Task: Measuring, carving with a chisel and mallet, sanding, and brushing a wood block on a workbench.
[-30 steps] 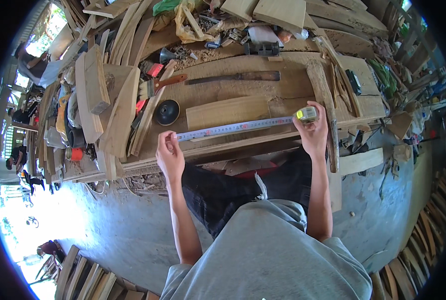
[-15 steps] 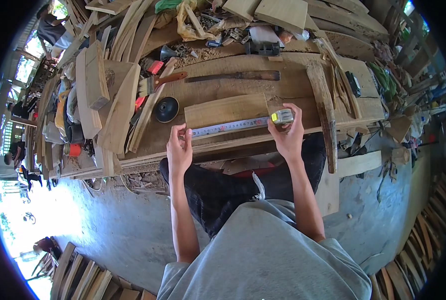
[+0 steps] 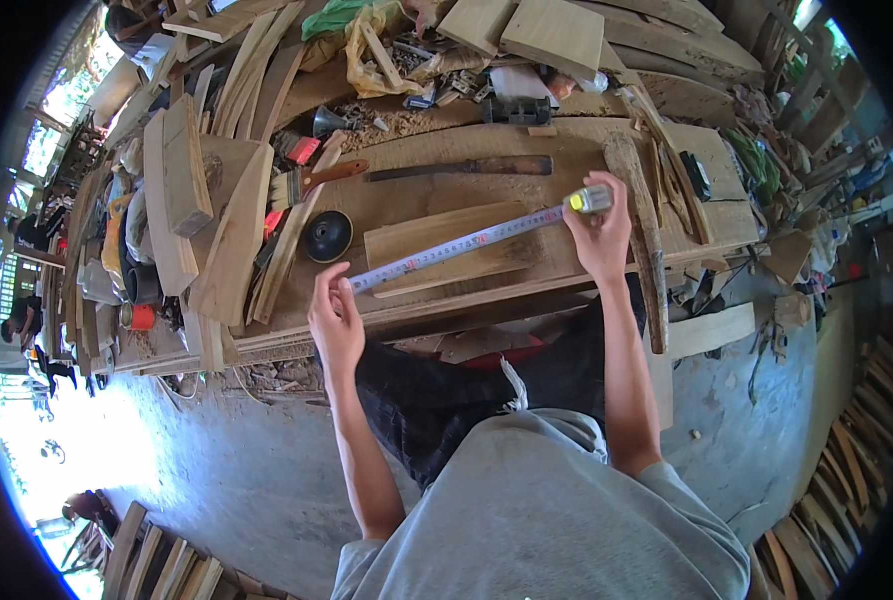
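A tape measure (image 3: 594, 198) with a clear and yellow case is gripped in my right hand (image 3: 604, 226), above the right part of the workbench. Its pale blade (image 3: 447, 250) stretches down to the left, where the fingers of my left hand (image 3: 337, 325) pinch its end. Under the blade lies a short wooden board (image 3: 404, 241) on the bench, crossed at a slant by the tape. Left of the board sits a round black disc (image 3: 328, 236). Beyond it lie a long tool with a wooden handle (image 3: 509, 165) and a paintbrush (image 3: 317, 180).
A rough wooden stick (image 3: 639, 240) lies across the bench's (image 3: 577, 262) front edge at the right. Planks (image 3: 182, 170) are stacked at the left. Wood shavings, a plastic bag (image 3: 372, 60) and boards (image 3: 552, 38) crowd the far side. Some people are at the far left.
My hands have moved farther apart, drawing more blade out. The right hand rose to the right and the left went down left, so the tape now slants across the board instead of along its near edge.
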A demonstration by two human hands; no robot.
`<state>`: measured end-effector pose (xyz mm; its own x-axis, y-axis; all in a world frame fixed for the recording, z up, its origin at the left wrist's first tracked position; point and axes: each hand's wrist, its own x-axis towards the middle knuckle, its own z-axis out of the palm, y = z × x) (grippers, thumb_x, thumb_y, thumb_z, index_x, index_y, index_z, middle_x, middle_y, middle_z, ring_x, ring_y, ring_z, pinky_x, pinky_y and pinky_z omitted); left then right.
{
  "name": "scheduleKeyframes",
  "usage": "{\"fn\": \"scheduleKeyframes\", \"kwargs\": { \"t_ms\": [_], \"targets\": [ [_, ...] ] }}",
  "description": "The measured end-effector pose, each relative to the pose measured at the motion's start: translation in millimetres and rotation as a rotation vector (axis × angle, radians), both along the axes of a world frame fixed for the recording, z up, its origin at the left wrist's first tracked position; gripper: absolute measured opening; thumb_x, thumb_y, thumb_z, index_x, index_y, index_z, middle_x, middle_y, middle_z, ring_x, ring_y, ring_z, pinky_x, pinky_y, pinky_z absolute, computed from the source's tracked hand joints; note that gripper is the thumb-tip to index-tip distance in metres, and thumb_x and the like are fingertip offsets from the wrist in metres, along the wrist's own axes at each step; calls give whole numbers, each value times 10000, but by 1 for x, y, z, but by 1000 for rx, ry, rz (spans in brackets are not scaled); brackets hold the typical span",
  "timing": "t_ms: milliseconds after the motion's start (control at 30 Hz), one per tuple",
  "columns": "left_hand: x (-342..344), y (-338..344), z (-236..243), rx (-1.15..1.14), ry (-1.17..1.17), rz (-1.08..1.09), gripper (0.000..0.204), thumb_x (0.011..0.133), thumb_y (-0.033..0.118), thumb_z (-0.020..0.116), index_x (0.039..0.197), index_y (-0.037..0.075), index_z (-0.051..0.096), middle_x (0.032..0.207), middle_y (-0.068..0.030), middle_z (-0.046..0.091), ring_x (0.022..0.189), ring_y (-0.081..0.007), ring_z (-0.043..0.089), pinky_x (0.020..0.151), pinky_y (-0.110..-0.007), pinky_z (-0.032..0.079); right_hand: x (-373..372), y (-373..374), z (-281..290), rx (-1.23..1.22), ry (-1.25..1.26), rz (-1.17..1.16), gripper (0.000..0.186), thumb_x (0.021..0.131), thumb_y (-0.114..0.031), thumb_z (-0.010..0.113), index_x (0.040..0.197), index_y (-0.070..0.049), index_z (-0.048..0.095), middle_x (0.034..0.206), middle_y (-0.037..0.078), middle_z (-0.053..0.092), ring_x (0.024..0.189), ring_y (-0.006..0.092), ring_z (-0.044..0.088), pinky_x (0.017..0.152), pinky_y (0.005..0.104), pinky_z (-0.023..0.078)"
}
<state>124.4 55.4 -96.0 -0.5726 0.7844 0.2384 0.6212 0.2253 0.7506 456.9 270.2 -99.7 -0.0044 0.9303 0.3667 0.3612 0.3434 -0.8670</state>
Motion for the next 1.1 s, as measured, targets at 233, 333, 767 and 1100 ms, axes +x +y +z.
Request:
{"fn": "scheduleKeyframes", "kwargs": {
  "t_ms": [233, 333, 767, 1100],
  "targets": [
    [37, -8, -34, 170, -141, 26, 193, 1106, 118, 591, 1281, 68, 652, 837, -72, 623, 610, -149, 542, 598, -304, 456, -26, 35, 3, 96, -162, 347, 604, 863, -107, 855, 1395, -72, 570, 1188, 85, 706, 1021, 175, 688, 931, 330, 540],
    [29, 3, -24, 125, -84, 27, 155, 1096, 105, 597, 1236, 59, 642, 844, -72, 640, 627, -148, 541, 597, -298, 452, -38, 33, 2, 177, -160, 435, 595, 867, -117, 855, 1387, -81, 568, 1138, 80, 704, 971, 173, 693, 900, 332, 548],
    [-43, 60, 7, -55, 136, -205, 176, 1114, 181, 536, 1240, 158, 656, 961, -142, 711, 852, -361, 696, 763, -485, 543, -21, 17, 15, 229, -210, 261, 558, 823, -135, 897, 1308, -66, 629, 1114, 130, 699, 1043, 302, 695, 930, 401, 556],
    [-41, 89, -17, -2, 86, -224, 138, 1096, 117, 552, 1121, 75, 681, 960, -174, 704, 858, -381, 689, 753, -457, 529, 31, -91, -8, 85, -221, 89, 510, 729, -171, 993, 1108, -17, 689, 1047, 130, 683, 946, 310, 686, 854, 378, 554]
  ]
}}
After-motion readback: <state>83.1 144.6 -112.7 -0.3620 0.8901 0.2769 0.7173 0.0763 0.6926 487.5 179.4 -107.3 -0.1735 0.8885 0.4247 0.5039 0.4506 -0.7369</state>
